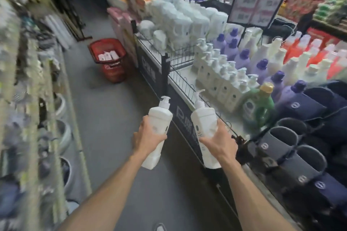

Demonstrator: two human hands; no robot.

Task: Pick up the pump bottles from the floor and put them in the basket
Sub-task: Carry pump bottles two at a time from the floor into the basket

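Both hands are raised over the aisle, apart from each other, each clamped on a white pump bottle. The left hand (pixel 148 137) wraps the middle of the left pump bottle (pixel 159 116), and the right hand (pixel 217 140) grips the right pump bottle (pixel 201 118); both bottles are tilted with the pump heads pointing away. The red basket (pixel 112 73) stands on the grey floor (pixel 105 118) well ahead, against the display counter (pixel 185 75), with some white items inside. The counter carries rows of white pump bottles (pixel 221 80), purple-capped bottles (pixel 242 58) and a green jug (pixel 259 105).
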